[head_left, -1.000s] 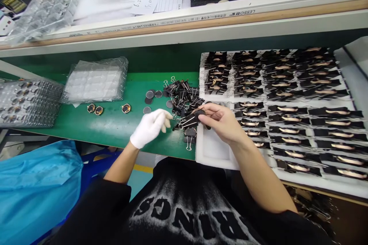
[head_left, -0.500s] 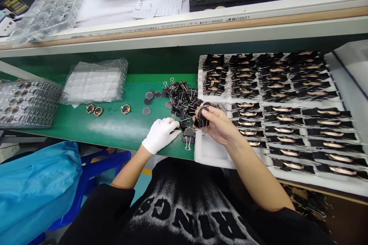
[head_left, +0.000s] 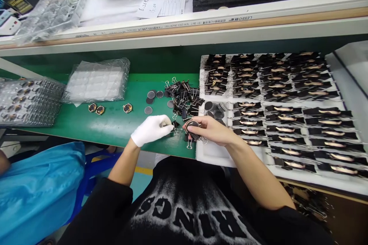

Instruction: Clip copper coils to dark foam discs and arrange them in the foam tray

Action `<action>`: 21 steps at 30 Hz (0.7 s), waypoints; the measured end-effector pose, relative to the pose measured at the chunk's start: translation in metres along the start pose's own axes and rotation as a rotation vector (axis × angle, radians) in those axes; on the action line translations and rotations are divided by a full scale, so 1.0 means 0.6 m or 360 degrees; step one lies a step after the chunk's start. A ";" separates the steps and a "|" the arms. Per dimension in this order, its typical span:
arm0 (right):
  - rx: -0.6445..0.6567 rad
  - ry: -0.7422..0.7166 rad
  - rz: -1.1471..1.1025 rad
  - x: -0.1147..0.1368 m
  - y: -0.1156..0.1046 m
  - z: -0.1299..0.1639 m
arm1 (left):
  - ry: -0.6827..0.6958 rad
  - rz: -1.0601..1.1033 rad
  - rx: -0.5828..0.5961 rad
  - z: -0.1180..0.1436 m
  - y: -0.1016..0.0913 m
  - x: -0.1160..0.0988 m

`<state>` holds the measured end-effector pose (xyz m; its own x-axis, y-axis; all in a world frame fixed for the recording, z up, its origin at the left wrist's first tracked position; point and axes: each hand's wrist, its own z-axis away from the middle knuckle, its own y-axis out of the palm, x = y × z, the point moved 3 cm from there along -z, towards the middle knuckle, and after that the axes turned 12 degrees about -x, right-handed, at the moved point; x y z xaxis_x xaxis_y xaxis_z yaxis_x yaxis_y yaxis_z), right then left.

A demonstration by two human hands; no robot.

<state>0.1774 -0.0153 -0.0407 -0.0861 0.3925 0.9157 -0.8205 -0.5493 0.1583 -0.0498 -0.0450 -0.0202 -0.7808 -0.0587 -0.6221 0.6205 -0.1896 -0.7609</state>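
**Head view**

- Step in hand, as judged: a clip is being fitted to a round part. A dark disc with a clip (head_left: 192,125) is pinched between the fingers of the bare right hand (head_left: 211,130), at the desk's near edge, just beside the white foam tray (head_left: 211,153).
- A single black binder clip (head_left: 174,124) is gripped at the fingertips of the gloved left hand (head_left: 151,129), just left of the disc and close to it, but apart from it.
- The loose pile of binder clips (head_left: 184,97) lies on the green desk (head_left: 115,122), just beyond both hands. Grey discs (head_left: 151,95) lie to the left of the pile, and further dark discs (head_left: 214,106) rest in a tray compartment beside it.
- Next move, as judged: the left-hand clip must be brought across to the disc's rim and opened over it. A steady hold by the right hand is called for, as the wire handles may snag.
- Pose: both forearms are brought inward from the body, so that the hands meet at the desk's front edge. The left hand is closed with the knuckles up; the right hand is curled palm-down, thumb and fingers pointing left.
- Rows of clipped parts (head_left: 287,109) fill the tray on the right. Three gold-rimmed parts (head_left: 99,109) and clear blister trays (head_left: 96,80) lie well apart on the left.
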 end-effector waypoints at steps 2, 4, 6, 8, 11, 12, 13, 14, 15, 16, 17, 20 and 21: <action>0.0034 -0.0035 0.0032 -0.003 0.002 0.000 | -0.0094 0.0230 -0.0054 -0.006 -0.006 -0.004; -0.0013 -0.0110 0.0076 -0.005 0.002 -0.002 | -0.0171 0.0389 -0.0091 -0.011 -0.008 -0.006; -0.0131 -0.0237 0.0196 -0.005 0.000 -0.005 | -0.0228 0.0490 -0.0092 -0.016 -0.006 -0.006; -0.0251 -0.0352 0.0362 -0.005 -0.003 -0.007 | -0.0271 0.0554 -0.0051 -0.020 -0.003 -0.003; -0.0220 -0.0345 0.0463 -0.007 0.000 -0.008 | -0.0290 0.0590 0.0126 -0.027 0.006 0.004; -0.0183 -0.0319 0.0450 -0.007 0.002 -0.008 | -0.0279 0.0560 0.0171 -0.029 0.007 0.007; -0.0160 -0.0303 0.0430 -0.006 0.004 -0.007 | -0.0261 0.0482 0.0177 -0.030 0.007 0.009; -0.0165 -0.0297 0.0402 -0.005 0.005 -0.007 | -0.0236 0.0359 0.0145 -0.031 0.005 0.012; -0.0192 -0.0295 0.0365 -0.004 0.005 -0.006 | -0.0204 0.0208 0.0097 -0.032 0.001 0.014; -0.0222 -0.0290 0.0319 -0.003 0.004 -0.006 | -0.0167 0.0056 0.0048 -0.032 -0.004 0.015; -0.0240 -0.0282 0.0268 -0.002 0.004 -0.006 | -0.0127 -0.0073 0.0022 -0.033 -0.010 0.015; -0.0198 -0.0238 0.0185 -0.004 0.005 -0.007 | -0.0005 -0.0262 0.0115 -0.036 -0.020 0.014; -0.0168 -0.0229 0.0189 -0.006 0.006 -0.007 | 0.0039 -0.0300 0.0157 -0.038 -0.022 0.013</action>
<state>0.1722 -0.0156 -0.0448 -0.1107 0.2161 0.9701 -0.8648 -0.5019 0.0131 -0.0624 -0.0204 -0.0190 -0.8796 0.0105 -0.4756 0.4525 -0.2902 -0.8432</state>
